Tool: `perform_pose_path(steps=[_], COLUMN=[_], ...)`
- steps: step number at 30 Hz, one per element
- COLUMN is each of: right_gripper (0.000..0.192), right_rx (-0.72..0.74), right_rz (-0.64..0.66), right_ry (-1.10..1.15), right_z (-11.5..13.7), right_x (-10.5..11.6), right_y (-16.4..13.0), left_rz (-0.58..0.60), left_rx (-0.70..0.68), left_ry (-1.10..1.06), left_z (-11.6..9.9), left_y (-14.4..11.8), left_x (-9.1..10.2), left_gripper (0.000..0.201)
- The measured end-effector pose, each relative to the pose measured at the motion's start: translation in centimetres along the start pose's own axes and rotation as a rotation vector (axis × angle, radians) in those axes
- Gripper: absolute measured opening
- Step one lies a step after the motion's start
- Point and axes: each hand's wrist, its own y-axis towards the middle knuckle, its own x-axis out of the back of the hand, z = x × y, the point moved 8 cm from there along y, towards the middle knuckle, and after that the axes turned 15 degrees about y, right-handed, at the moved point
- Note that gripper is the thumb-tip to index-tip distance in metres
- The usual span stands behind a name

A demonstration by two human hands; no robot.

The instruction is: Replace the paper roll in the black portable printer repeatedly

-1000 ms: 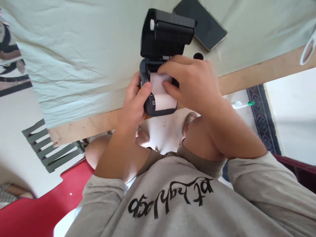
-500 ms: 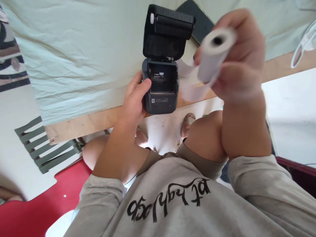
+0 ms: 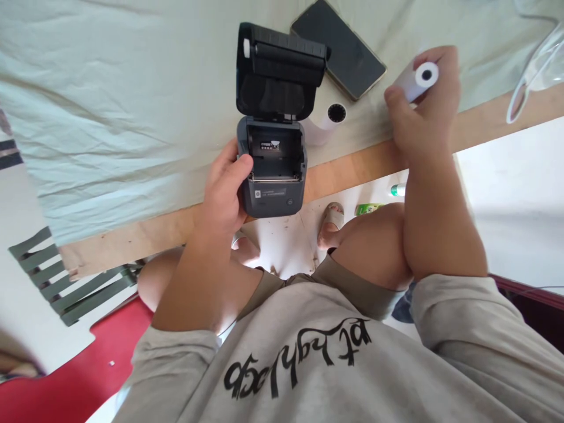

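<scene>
Left hand (image 3: 224, 197) grips the side of the small dark printer (image 3: 271, 170) at the worktop (image 3: 132, 117) edge, lid (image 3: 279, 73) flipped up, bay bare. Right hand (image 3: 420, 111) is closed round a white paper roll (image 3: 418, 79), well apart to the right. Between them lie a second roll (image 3: 328, 120) and a black phone (image 3: 339, 50), the lid covering its corner. A clear object at the far right is cut off.

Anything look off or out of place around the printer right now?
The printer overhangs the table edge, steadied only by the left hand, its lid open and paper bay empty. The right hand holds one paper roll; a second roll lies beside the phone.
</scene>
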Motion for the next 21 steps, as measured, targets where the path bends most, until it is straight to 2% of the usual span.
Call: perform_pose_path(steps=[2,5,7,8,10,12,13,15,16,19,21], right_gripper=[0.042,0.053,0.067,0.072,0.071,0.049,0.046,0.042,0.045,0.051,0.050], right_rx=[-0.050,-0.167,-0.177,-0.115,0.136,0.351,0.380,0.396,0.353,0.186,0.131], right_rz=[-0.103,-0.061,-0.018,-0.004,-0.028,-0.146,-0.143,-0.077,0.017,0.272,0.377], right_ry=[-0.095,-0.171,-0.179,-0.148,-0.014,0.096,0.139,0.200,0.185,0.049,-0.014], right_z=[-0.9,-2.6,-2.5,-1.6,1.9,5.7,7.0,9.2,9.7,9.6,8.9], right_x=[0.9,0.7,0.8,0.9,1.6,2.6,2.4,0.7,-0.9,-5.9,-8.2], right_y=[0.1,0.1,0.0,-0.1,-0.5,-1.5,-2.0,-2.7,-2.9,-3.8,-4.3], left_rz=[0.016,0.029,0.031,0.032,0.025,-0.001,-0.015,-0.031,-0.030,-0.033,-0.022], left_rx=[0.006,0.008,0.003,-0.001,0.003,0.006,0.010,0.021,0.023,0.028,0.042], left_ry=[-0.019,-0.032,-0.030,-0.031,-0.032,-0.027,-0.020,0.002,0.012,0.029,0.025], left_z=[0.2,0.3,0.3,0.3,0.2,0.1,0.0,0.0,0.0,0.2,0.5], left_y=[0.1,0.1,0.1,0.1,0.1,0.1,0.1,0.0,-0.1,-0.1,-0.1], left_x=[-0.1,-0.1,-0.1,-0.1,-0.2,0.0,0.0,0.1,0.1,0.3,0.3], left_gripper=[0.022,0.024,0.024,0.024,0.024,0.022,0.021,0.019,0.019,0.020,0.021])
